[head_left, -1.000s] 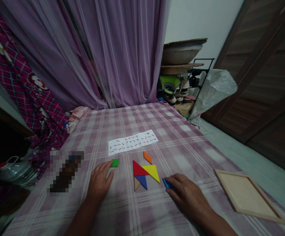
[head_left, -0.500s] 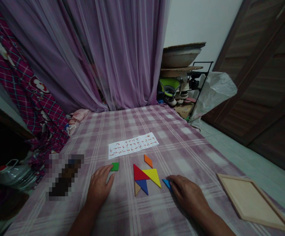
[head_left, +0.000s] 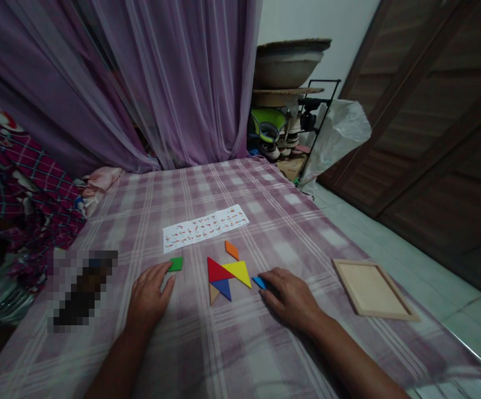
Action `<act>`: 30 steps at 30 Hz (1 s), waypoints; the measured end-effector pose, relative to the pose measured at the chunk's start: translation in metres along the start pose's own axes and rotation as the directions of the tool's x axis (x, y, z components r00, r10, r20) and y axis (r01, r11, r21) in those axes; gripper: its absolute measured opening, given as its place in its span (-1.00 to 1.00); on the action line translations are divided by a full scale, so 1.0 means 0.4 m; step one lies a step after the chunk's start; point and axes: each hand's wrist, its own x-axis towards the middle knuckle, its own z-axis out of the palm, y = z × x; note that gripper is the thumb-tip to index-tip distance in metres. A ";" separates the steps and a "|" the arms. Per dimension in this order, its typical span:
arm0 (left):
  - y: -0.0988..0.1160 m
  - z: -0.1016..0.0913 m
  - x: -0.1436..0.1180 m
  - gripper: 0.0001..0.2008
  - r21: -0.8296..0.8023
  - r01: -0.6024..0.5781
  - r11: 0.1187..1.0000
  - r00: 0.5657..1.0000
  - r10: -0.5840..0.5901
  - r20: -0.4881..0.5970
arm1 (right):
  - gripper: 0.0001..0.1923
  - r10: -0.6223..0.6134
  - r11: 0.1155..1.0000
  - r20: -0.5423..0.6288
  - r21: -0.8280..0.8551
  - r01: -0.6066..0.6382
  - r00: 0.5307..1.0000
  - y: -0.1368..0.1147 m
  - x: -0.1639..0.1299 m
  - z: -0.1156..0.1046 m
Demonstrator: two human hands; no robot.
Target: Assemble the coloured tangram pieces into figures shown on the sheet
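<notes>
Head view, forward-down, over nearby bed (head_left: 232, 354)

I see two bare forearms and hands: my left hand (head_left: 148, 296) and right hand (head_left: 292, 299). No sleeves reach the visible forearms, and I see no rings, watch or gloves. Fingernails look short and unpainted.

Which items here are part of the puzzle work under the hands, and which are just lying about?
In use: green square at the left hand; light blue piece under the right hand; joined red, yellow, blue and tan triangles; orange piece; pattern sheet; wooden tray.

Lying about: curtain; shoe rack; white bag.
</notes>
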 end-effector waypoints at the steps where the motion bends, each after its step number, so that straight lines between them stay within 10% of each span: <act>1: 0.001 -0.001 0.001 -0.55 0.001 -0.001 1.000 1.000 0.001 0.002 | -0.66 0.001 1.000 0.002 0.003 -0.001 1.000 -0.004 -0.001 -0.001; 30: 0.011 -0.009 0.005 -0.57 -0.014 0.017 1.000 1.000 -0.017 0.008 | -0.57 0.005 0.998 0.051 0.061 -0.009 0.999 -0.043 -0.014 -0.004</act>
